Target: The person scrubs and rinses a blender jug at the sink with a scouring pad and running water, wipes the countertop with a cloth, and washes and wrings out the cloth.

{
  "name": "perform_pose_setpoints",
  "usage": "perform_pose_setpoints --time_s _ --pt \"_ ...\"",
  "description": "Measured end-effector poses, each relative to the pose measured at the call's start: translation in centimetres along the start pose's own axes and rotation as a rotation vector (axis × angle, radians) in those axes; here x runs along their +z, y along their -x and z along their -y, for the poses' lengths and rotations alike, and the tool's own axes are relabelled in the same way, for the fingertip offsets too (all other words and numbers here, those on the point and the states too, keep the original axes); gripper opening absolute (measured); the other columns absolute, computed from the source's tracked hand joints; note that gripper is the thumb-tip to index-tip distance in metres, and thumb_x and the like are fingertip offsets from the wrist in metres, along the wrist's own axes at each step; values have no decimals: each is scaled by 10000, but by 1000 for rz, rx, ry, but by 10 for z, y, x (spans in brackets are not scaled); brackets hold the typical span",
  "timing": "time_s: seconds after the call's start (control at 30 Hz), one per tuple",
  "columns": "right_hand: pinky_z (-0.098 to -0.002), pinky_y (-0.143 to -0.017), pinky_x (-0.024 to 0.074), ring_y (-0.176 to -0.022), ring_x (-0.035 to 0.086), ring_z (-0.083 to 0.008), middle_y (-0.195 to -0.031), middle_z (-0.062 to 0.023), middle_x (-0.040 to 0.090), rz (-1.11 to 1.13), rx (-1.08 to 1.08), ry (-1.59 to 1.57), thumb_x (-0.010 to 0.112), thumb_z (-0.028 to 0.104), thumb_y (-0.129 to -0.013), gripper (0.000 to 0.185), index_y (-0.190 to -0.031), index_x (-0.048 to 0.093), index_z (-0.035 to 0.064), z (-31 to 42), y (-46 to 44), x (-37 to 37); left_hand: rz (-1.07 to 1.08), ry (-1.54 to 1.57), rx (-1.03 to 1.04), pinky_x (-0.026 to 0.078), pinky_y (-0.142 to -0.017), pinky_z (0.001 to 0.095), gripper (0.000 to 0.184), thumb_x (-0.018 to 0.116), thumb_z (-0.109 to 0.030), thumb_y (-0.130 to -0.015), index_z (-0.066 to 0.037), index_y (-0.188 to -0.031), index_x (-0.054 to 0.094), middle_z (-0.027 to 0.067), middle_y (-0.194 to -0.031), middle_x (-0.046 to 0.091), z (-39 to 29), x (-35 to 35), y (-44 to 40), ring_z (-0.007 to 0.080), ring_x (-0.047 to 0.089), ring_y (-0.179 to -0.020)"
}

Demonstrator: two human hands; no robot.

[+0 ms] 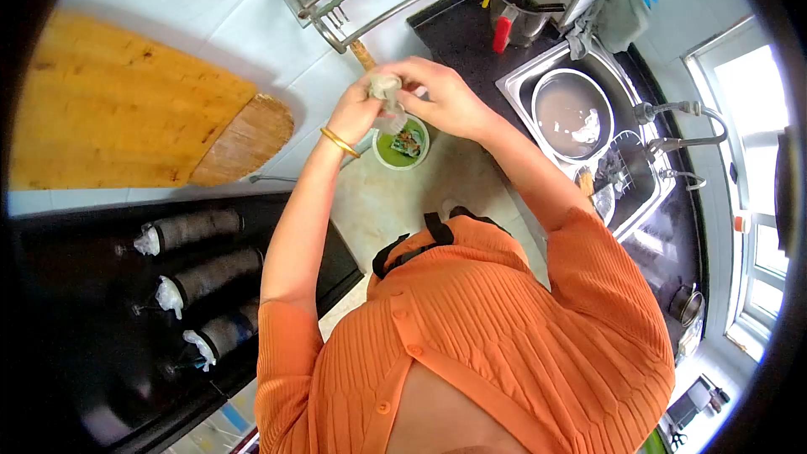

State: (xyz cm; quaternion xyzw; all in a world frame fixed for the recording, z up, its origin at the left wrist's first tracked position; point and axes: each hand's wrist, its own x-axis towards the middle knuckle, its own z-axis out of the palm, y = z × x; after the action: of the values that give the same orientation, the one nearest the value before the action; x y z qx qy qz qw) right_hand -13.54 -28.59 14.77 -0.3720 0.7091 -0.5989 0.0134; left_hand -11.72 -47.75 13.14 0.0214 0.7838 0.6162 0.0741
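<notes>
My left hand (353, 109), with a gold bangle at the wrist, is closed around a pale crumpled bundle (387, 88). I cannot tell whether it is cloth or plastic. From the other side, my right hand (441, 99) pinches the same bundle, its fingers curled over the top. A whitish, partly see-through end hangs below both hands. Beneath it on the floor stands a small bin (382, 153) with a white rim and green inside. A printed packet (408, 143) and some scraps lie in the bin.
On the right is a steel sink (618, 88) holding a basin (538, 109) of cloudy water, under a faucet (685, 108). A pot (530, 25) with a red-handled tool stands behind. Wooden boards (126, 109) lean left, above a black counter (76, 286) with several dark cylinders.
</notes>
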Motion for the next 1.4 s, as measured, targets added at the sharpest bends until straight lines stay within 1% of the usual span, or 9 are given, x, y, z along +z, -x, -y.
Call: perform_pose_setpoints --time_s 0.17,0.37,0.6,0.77,0.87,1.03,1.13,1.23,1.4 --pt "-297 -814 493 -915 595 -165 -1061 -79 587 -40 516 -97 634 41 -794 575 -1328 421 68 -31 55 2 -187 91 -42 492 -782 270 344 440 -76 -879 -9 -1198 548 75 -1039 634 18 2 -6 152 608 -922" --pt "-332 -841 472 -938 609 -249 -999 -102 623 -248 76 -73 676 105 -751 427 -1151 541 47 -91 86 55 186 -484 292 417 -959 347 404 487 14 -802 16 -1205 523 169 -1115 608 -7 56 22 275 564 -1090" --pt "-271 -903 431 -1044 553 -145 -1186 -72 571 -402 115 -211 611 43 -865 305 -1164 559 11 -80 36 22 -160 -416 275 380 -973 402 698 597 -58 -798 -14 -1417 279 206 -1324 436 41 36 93 309 475 -1164" --pt "-404 -886 467 -1002 591 -321 -1115 -130 624 -259 -272 668 696 236 -744 562 -1263 511 127 -111 -70 -19 -140 -341 -310 438 -914 389 652 621 -142 -835 -50 -1405 318 214 -1176 551 146 4 187 314 550 -1079" --pt "-428 -894 456 -996 580 -377 -1076 -186 622 88 1 1096 538 162 -812 526 -1331 456 145 -161 -128 -30 -220 -394 -566 456 -902 386 608 613 -149 -845 -62 -1385 348 211 -1104 599 193 -5 259 315 587 -1039" --pt "-432 -887 430 -1005 579 -351 -1010 -182 638 552 -184 899 397 333 -934 358 -1115 576 81 -313 -217 -72 -505 -234 -942 485 -851 386 501 575 -235 -856 -61 -1308 447 179 -987 652 243 40 386 304 630 -946" --pt "-417 -865 433 -988 598 -310 -1004 -155 654 761 482 854 345 312 -953 370 -1090 571 53 -269 -237 -59 -520 -86 -1136 483 -839 373 511 554 -284 -844 -53 -1290 462 170 -978 659 298 95 476 308 635 -907" --pt "-427 -839 456 -968 618 -307 -1044 -147 661 341 696 826 399 368 -919 384 -1082 605 89 -238 -231 -49 -586 109 -1314 499 -782 356 479 562 -216 -818 -28 -1255 509 155 -924 673 315 154 534 241 650 -834" --pt "-415 -841 485 -945 631 -326 -1057 -171 657 -319 150 1043 504 251 -862 346 -1124 640 70 -172 -148 -4 -810 432 -1274 512 -716 327 433 582 -138 -812 -12 -1224 539 159 -910 665 337 231 599 209 636 -767"
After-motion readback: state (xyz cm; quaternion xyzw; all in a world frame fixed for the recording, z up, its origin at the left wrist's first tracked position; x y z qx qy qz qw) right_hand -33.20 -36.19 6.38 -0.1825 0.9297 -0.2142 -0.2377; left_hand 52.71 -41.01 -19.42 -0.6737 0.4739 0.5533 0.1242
